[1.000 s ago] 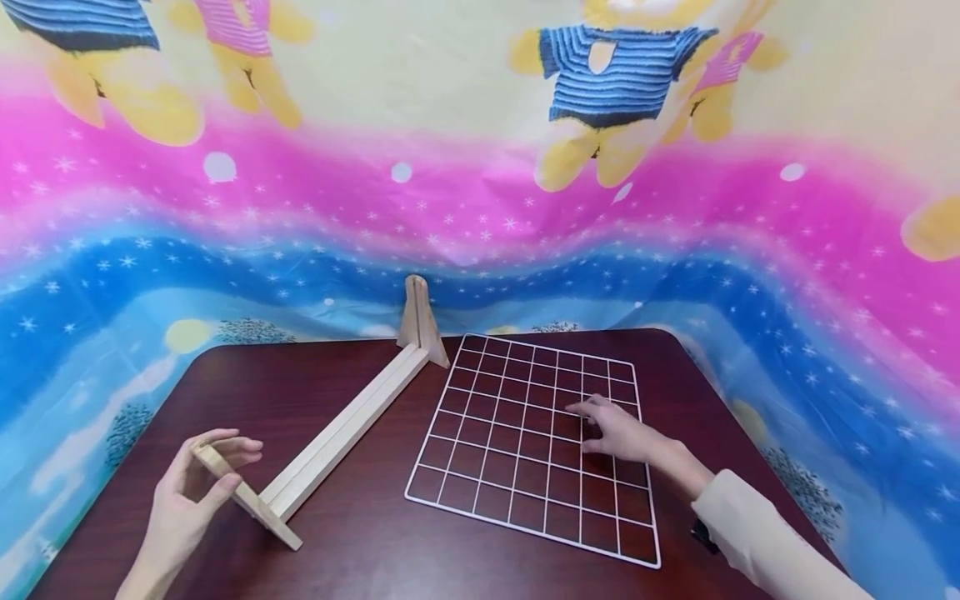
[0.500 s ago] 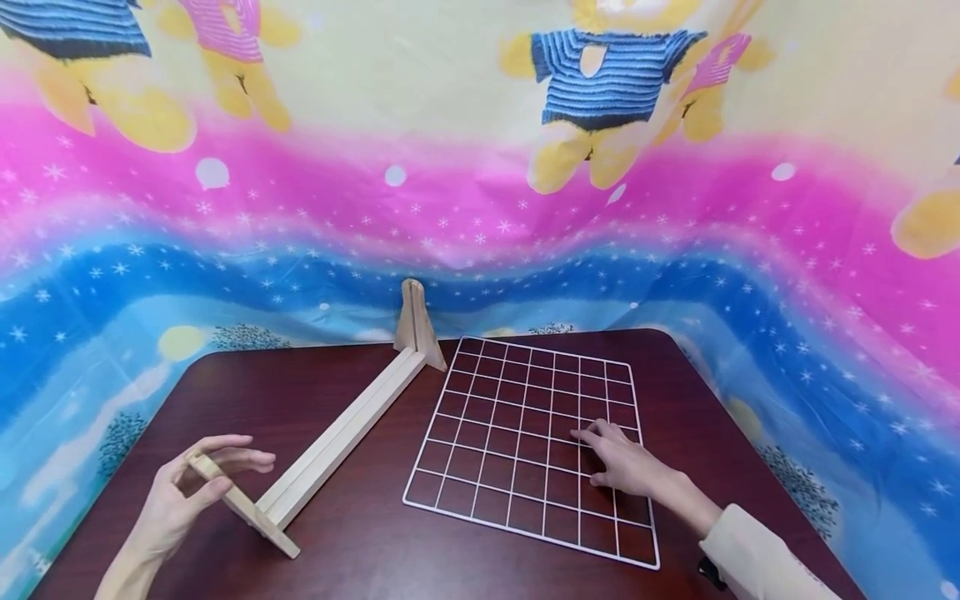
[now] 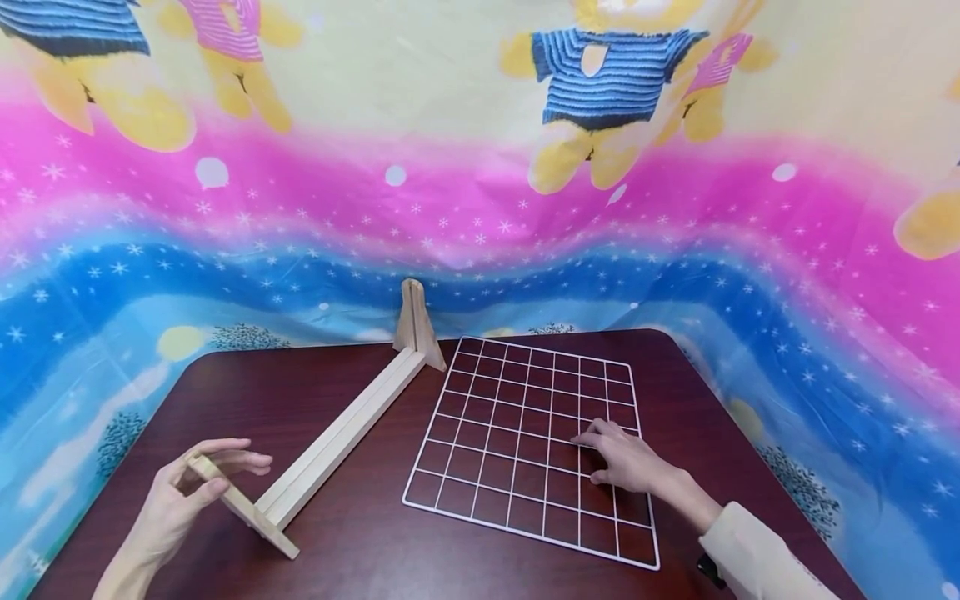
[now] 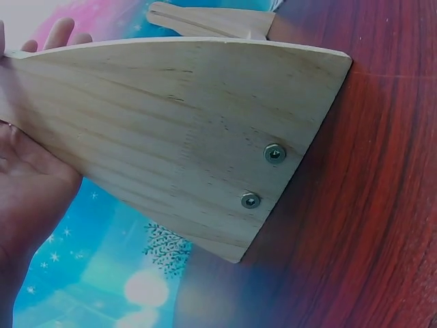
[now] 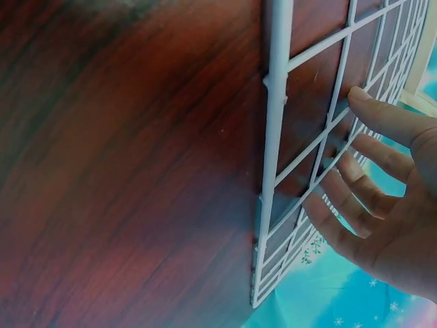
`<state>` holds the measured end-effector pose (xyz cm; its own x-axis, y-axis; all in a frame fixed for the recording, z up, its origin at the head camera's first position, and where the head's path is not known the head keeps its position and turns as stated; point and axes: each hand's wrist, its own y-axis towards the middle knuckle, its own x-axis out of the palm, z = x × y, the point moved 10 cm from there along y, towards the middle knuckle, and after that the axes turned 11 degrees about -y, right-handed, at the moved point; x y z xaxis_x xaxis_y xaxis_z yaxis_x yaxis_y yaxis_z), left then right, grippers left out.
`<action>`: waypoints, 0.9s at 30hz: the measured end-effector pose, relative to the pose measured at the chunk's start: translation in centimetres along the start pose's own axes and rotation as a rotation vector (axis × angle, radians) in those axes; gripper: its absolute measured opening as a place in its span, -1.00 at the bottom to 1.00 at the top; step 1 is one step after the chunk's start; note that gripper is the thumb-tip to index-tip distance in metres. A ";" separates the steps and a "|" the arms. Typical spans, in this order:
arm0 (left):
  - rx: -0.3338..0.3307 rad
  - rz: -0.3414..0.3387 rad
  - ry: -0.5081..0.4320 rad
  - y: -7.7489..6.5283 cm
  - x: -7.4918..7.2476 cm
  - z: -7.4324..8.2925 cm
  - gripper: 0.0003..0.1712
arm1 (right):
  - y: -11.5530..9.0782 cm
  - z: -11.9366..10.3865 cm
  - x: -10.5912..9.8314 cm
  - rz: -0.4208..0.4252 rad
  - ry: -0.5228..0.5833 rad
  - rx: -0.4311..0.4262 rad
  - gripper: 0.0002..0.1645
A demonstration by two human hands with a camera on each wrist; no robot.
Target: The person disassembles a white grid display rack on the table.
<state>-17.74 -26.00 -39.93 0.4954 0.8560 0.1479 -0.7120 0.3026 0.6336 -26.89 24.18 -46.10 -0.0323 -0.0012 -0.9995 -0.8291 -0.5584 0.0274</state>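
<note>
A pale wooden stand (image 3: pixel 345 429) lies across the table's left half, its long grooved crossbar joining two tapered end pieces. My left hand (image 3: pixel 176 500) holds the narrow top of the near end piece (image 3: pixel 251 512), with thumb on one side and fingers over the other. In the left wrist view, that end piece (image 4: pixel 184 130) shows two metal bolts near its base. A white wire grid panel (image 3: pixel 516 458) lies flat to the right of the stand. Over its right part is my right hand (image 3: pixel 626 458), fingers spread loosely, fingertips right at the wires.
The far end piece (image 3: pixel 417 321) of the stand rises close to the back edge of the dark red-brown table (image 3: pixel 360 550). Behind the table hangs a colourful printed curtain (image 3: pixel 465 192) that also wraps round both sides.
My right hand has shifted slightly toward me over the wire grid. The left hand's fingers have spread a little while staying at the end piece; the stand and grid lie as before.
</note>
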 end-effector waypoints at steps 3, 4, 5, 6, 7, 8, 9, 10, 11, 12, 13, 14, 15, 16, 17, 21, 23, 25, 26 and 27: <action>0.006 0.012 0.004 0.0 -0.3 0.0 -0.63 | 0.2 0.2 0.1 -0.007 0.014 -0.001 -0.39; 0.008 0.014 -0.001 0.0 -0.3 0.0 -0.64 | 0.3 0.3 0.2 -0.008 0.019 -0.004 -0.39; 0.012 0.013 -0.006 0.0 -0.4 0.0 -0.64 | 0.3 0.3 0.2 -0.009 0.025 -0.006 -0.38; 0.014 0.011 -0.017 0.0 -0.4 0.0 -0.65 | 0.4 0.3 0.2 -0.009 0.031 -0.008 -0.38; 0.015 0.008 -0.029 0.0 -0.5 0.0 -0.65 | 0.4 0.4 0.2 -0.011 0.034 -0.009 -0.38; 0.011 0.009 -0.035 -0.1 -0.5 0.0 -0.66 | 0.4 0.4 0.2 -0.011 0.037 -0.010 -0.38; 0.009 0.006 -0.043 -0.1 -0.5 -0.1 -0.66 | 0.4 0.4 0.2 -0.013 0.038 -0.011 -0.38; 0.009 0.002 -0.053 -0.1 -0.5 -0.1 -0.66 | 0.3 0.4 0.2 -0.015 0.039 -0.011 -0.38; 0.007 0.000 -0.057 -0.1 -0.5 -0.2 -0.66 | 0.3 0.3 0.2 -0.017 0.038 -0.011 -0.38; 0.004 -0.002 -0.062 -0.1 -0.5 -0.2 -0.66 | 0.2 0.4 0.3 -0.021 0.036 -0.009 -0.38; 0.001 -0.002 -0.063 -0.1 -0.5 -0.3 -0.66 | 0.2 0.4 0.3 -0.023 0.034 -0.008 -0.38; -0.002 -0.003 -0.065 0.0 -0.5 -0.3 -0.66 | 0.2 0.4 0.3 -0.026 0.034 -0.007 -0.38; -0.003 -0.004 -0.068 0.0 -0.5 -0.3 -0.67 | 0.2 0.4 0.3 -0.028 0.036 -0.007 -0.38; -0.003 -0.007 -0.075 0.0 -0.4 -0.3 -0.67 | 0.2 0.4 0.3 -0.031 0.038 -0.007 -0.38; 0.000 -0.011 -0.079 0.0 -0.4 -0.3 -0.67 | 0.2 0.4 0.3 -0.033 0.040 -0.009 -0.38; 0.017 -0.027 -0.115 0.0 -0.2 -0.1 -0.68 | 0.4 0.4 0.3 -0.034 0.045 -0.026 -0.38; 0.022 -0.036 -0.140 -0.1 -0.2 0.0 -0.68 | 0.5 0.3 0.3 -0.037 0.049 -0.037 -0.38; 0.015 -0.043 -0.163 -0.1 -0.1 -0.1 -0.69 | 0.6 0.3 0.3 -0.041 0.051 -0.042 -0.38; 0.012 -0.045 -0.172 -0.1 -0.1 -0.1 -0.69 | 0.6 0.3 0.3 -0.042 0.055 -0.043 -0.38; 0.010 -0.048 -0.176 0.0 0.0 -0.1 -0.69 | 0.7 0.4 0.3 -0.044 0.058 -0.044 -0.38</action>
<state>-17.80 -26.00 -40.05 0.6086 0.7538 0.2477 -0.6811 0.3362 0.6505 -27.65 24.09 -46.38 0.0373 -0.0228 -0.9990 -0.8037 -0.5948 -0.0164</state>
